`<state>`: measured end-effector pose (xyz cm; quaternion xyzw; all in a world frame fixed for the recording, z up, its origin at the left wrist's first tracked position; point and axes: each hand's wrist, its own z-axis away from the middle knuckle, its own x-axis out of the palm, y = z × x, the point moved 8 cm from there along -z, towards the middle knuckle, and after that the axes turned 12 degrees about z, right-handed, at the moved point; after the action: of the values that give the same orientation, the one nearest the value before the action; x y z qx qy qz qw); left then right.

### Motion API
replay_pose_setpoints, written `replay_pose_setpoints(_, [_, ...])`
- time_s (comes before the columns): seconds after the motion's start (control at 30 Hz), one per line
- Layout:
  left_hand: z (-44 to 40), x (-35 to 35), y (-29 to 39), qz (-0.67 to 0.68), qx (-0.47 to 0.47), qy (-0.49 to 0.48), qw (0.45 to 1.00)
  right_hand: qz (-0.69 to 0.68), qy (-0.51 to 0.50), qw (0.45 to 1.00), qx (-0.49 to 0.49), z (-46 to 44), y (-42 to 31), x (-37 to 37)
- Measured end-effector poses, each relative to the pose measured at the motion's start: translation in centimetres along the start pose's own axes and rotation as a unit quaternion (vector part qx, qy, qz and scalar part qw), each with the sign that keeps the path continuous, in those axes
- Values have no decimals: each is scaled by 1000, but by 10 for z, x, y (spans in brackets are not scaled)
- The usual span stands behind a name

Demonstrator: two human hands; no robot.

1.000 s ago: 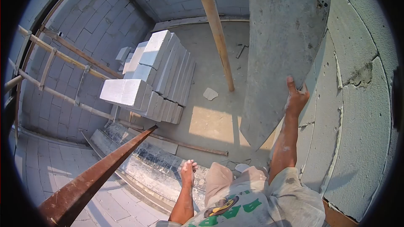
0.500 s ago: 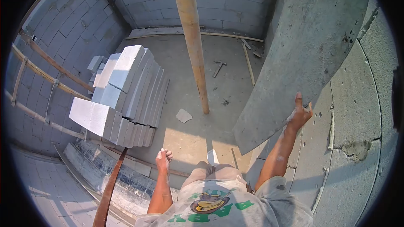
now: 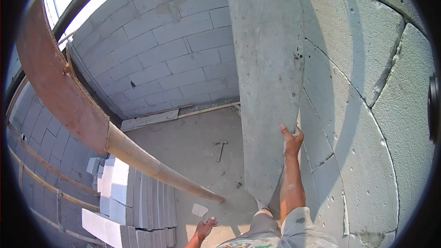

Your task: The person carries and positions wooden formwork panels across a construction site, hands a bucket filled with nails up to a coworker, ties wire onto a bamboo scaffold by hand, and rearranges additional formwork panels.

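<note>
A long grey board (image 3: 267, 87), stained and scuffed, stands nearly upright before me, its lower end close to my foot. My right hand (image 3: 292, 141) is closed on its right edge, thumb across the face and fingers behind, partly hidden. Down at the lower middle, my left hand (image 3: 206, 228) hangs with loosely curled fingers and nothing visible in it. The nearest thing to that hand is a flat pale fragment (image 3: 200, 210) on the floor.
A round pole (image 3: 161, 170) slants from the floor to a brown panel (image 3: 64, 78) at upper left. Stacked pale blocks (image 3: 151, 200) stand at left. A hammer (image 3: 220, 150) lies on the floor. Block walls (image 3: 161, 50) rise behind and close on my right.
My view has turned up and to the right. The board, with my right hand still on its edge, now stands more upright. My left hand stays low, away from the board.
</note>
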<state>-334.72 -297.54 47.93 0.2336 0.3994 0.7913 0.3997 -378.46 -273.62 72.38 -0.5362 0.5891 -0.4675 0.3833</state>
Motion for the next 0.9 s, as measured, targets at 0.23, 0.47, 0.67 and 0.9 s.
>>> replay_pose_setpoints(0.23, [-141, 51, 76, 47, 38, 73, 996, -43, -27, 999, 6, -116, 44, 105])
replay_pose_setpoints(0.47, [-246, 82, 198, -1, 140, 176, 974, -115, -75, 989, 56, -233, 49, 205])
replay_pose_setpoints(0.67, [-338, 69, 324, -14, 216, 234, 948, -181, -191, 962, 72, -278, 55, 294])
replay_pose_setpoints(0.9, [-423, 70, 436, 15, 284, 151, 947, -183, -371, 909, 47, -281, 67, 408])
